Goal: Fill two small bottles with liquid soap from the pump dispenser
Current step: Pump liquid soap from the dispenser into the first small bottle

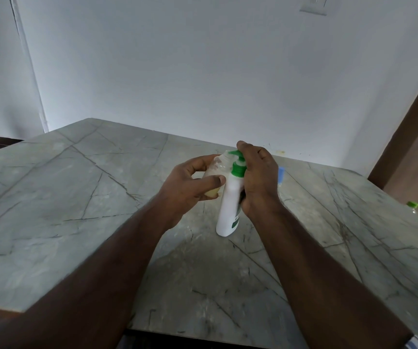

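The filling step is under way: the left hand (190, 183) is gripping a small clear bottle (216, 172), fingers and thumb curled round it, tilting its open neck up against the green spout of the pump dispenser (229, 197). The right hand (259, 177) is wrapping the dispenser's upper body while one finger is pressing on the pump head. The dispenser is leaning over the marble table (77, 197), near the middle. Pale yellowish soap is already sitting low in the bottle, so it looks partly filled. Next, I judge, more pumps are called for, keeping neck and spout aligned. A blue object (281, 173) is lying just behind the right hand, and something green-capped (413, 206) is sitting at the far right edge
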Tool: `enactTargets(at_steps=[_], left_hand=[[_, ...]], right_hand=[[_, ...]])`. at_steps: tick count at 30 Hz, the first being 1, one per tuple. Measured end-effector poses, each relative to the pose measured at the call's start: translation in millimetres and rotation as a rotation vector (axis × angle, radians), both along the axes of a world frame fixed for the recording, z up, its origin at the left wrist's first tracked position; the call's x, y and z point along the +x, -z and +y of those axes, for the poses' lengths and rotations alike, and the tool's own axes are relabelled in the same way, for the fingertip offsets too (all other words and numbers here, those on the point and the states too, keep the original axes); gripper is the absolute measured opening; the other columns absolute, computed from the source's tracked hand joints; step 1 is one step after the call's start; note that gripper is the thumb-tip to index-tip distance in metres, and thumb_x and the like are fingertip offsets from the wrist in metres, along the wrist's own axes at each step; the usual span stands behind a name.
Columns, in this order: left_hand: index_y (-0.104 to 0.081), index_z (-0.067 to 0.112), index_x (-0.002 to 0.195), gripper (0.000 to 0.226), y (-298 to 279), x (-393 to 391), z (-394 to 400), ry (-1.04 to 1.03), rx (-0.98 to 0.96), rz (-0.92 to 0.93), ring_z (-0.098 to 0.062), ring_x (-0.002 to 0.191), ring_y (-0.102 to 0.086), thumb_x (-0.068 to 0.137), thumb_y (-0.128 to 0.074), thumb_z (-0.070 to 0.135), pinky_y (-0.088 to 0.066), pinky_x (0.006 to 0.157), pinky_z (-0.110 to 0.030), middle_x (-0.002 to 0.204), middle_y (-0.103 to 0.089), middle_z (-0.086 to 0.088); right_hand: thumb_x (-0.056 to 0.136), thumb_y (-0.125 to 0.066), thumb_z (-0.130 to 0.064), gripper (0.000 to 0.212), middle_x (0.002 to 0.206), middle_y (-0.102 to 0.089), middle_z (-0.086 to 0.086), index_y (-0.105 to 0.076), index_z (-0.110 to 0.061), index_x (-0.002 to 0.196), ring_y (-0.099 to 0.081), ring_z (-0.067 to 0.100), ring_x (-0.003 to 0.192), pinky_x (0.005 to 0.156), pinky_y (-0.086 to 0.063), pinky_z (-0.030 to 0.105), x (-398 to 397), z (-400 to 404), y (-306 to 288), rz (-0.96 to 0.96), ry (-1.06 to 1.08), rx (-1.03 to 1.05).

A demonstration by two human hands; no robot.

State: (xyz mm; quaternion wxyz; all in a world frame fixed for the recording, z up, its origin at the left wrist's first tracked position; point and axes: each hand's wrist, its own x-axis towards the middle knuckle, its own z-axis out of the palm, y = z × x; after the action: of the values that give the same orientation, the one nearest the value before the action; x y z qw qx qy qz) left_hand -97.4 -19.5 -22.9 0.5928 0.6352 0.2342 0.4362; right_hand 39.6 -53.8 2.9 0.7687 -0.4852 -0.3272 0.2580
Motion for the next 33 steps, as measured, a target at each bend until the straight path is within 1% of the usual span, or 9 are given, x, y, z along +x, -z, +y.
enactTargets(at_steps=[4, 9, 13, 16, 21, 24, 26, 29, 33], left_hand=[[-0.069, 0.029, 0.119, 0.036, 0.8, 0.1, 0.2, -0.008, 0.005, 0.009, -0.022, 0.106, -0.072, 0.089, -0.074, 0.009, -0.063, 0.086, -0.043, 0.123, -0.069, 0.002], [-0.068, 0.023, 0.126, 0.040, 0.3, 0.0, -0.1, -0.007, 0.000, 0.000, -0.024, 0.108, -0.071, 0.090, -0.074, 0.008, -0.063, 0.087, -0.044, 0.125, -0.069, -0.001], [-0.068, 0.022, 0.126, 0.039, 1.1, -0.3, 0.2, 0.000, -0.002, -0.013, -0.024, 0.107, -0.072, 0.090, -0.073, 0.007, -0.063, 0.085, -0.042, 0.123, -0.069, 0.000], [-0.069, 0.024, 0.123, 0.037, 0.5, 0.0, -1.1, -0.006, -0.008, -0.011, -0.023, 0.107, -0.071, 0.090, -0.073, 0.007, -0.063, 0.086, -0.044, 0.123, -0.069, 0.001], [-0.068, 0.021, 0.127, 0.039, -0.2, -0.7, -2.3, -0.001, -0.008, -0.007, -0.025, 0.109, -0.071, 0.091, -0.072, 0.006, -0.062, 0.089, -0.047, 0.124, -0.069, -0.001], [-0.067, 0.018, 0.130, 0.042, -0.5, 0.1, -2.1, -0.008, -0.013, -0.001, -0.026, 0.111, -0.070, 0.090, -0.073, 0.006, -0.062, 0.089, -0.049, 0.126, -0.068, -0.002], [-0.068, 0.021, 0.126, 0.039, -0.1, -0.1, -1.5, -0.004, -0.012, -0.011, -0.026, 0.110, -0.070, 0.090, -0.072, 0.006, -0.062, 0.088, -0.047, 0.124, -0.068, -0.002], [-0.069, 0.024, 0.122, 0.037, 0.3, -0.9, -1.5, 0.002, -0.008, -0.015, -0.025, 0.108, -0.072, 0.090, -0.073, 0.006, -0.063, 0.086, -0.045, 0.123, -0.069, -0.001], [-0.070, 0.029, 0.117, 0.036, -0.6, -0.3, -2.6, 0.004, -0.018, -0.014, -0.023, 0.107, -0.072, 0.090, -0.073, 0.006, -0.063, 0.085, -0.043, 0.122, -0.069, 0.000]], right_hand=[[0.087, -0.070, -0.022, 0.010, 0.080, -0.070, 0.002, -0.066, -0.019, 0.078, -0.068, 0.020, 0.073, 0.075, -0.059, 0.043, 0.4, 0.7, 1.3, -0.024, 0.016, -0.003], [0.089, -0.069, -0.032, 0.017, 0.091, -0.071, 0.010, -0.067, -0.016, 0.084, -0.069, 0.026, 0.082, 0.075, -0.059, 0.040, 1.2, 0.9, 3.5, -0.011, -0.005, -0.019], [0.088, -0.070, -0.027, 0.014, 0.084, -0.071, 0.005, -0.066, -0.016, 0.081, -0.069, 0.023, 0.077, 0.073, -0.059, 0.039, 1.4, 2.2, 2.2, -0.021, 0.002, -0.008], [0.089, -0.069, -0.022, 0.013, 0.078, -0.069, 0.002, -0.065, -0.016, 0.078, -0.066, 0.019, 0.072, 0.069, -0.056, 0.036, 0.9, 1.2, 2.0, -0.036, 0.014, 0.004], [0.092, -0.067, -0.029, 0.018, 0.079, -0.069, 0.002, -0.063, -0.017, 0.079, -0.067, 0.018, 0.073, 0.071, -0.057, 0.036, 0.1, -2.6, 1.8, -0.018, -0.020, 0.003], [0.093, -0.065, -0.029, 0.017, 0.071, -0.070, -0.006, -0.063, -0.018, 0.079, -0.068, 0.010, 0.065, 0.064, -0.057, 0.029, 0.9, -3.1, -0.5, -0.012, -0.037, 0.003], [0.092, -0.066, -0.026, 0.016, 0.070, -0.070, -0.007, -0.064, -0.018, 0.079, -0.067, 0.009, 0.063, 0.061, -0.057, 0.027, 0.4, -2.8, -0.8, -0.029, -0.028, 0.007], [0.091, -0.068, -0.021, 0.013, 0.073, -0.068, -0.003, -0.064, -0.017, 0.078, -0.066, 0.013, 0.066, 0.065, -0.056, 0.031, 0.7, -2.3, 0.3, -0.049, -0.011, 0.015], [0.091, -0.067, -0.025, 0.013, 0.078, -0.069, -0.001, -0.065, -0.019, 0.080, -0.067, 0.016, 0.071, 0.067, -0.057, 0.033, 1.9, -2.4, 2.0, -0.043, -0.018, 0.005]])
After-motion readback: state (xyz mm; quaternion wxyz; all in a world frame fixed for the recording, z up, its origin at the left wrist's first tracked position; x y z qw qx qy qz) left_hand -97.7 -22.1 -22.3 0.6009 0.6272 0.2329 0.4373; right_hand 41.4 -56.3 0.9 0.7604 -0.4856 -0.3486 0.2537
